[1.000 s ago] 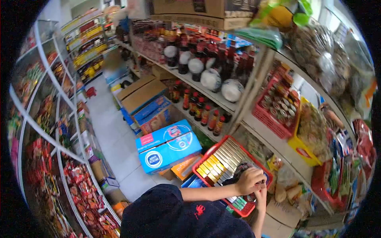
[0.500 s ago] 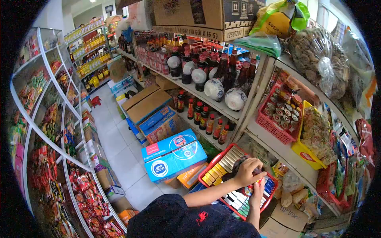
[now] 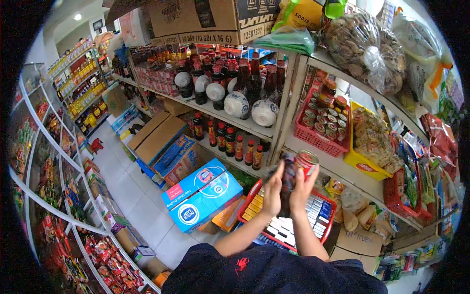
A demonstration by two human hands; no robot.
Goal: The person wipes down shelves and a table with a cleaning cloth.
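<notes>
The red can (image 3: 308,162) is right of the middle of the frame, with its round end tipped up; it could be a jar, the picture is too small to tell. The right hand (image 3: 300,192) is curled around its side, thumb on the left and fingers on the right. The left hand (image 3: 272,193) is pressed in close beside it, pinching a dark cloth (image 3: 288,182) that looks soft and floppy. The can looks hard and a bit heavy for its size, and smooth, so it might slip. If it is glass, it could break. A good place to hold it is round its middle, with the thumb across from the fingers. Below the hands is a red basket (image 3: 333,215) with rows of small boxes (image 3: 280,229). Half a second ago the hands were lower, right over the basket, and the left hand was on top. Now they are side by side, higher up and more to the left, and the can's round end shows much better.
</notes>
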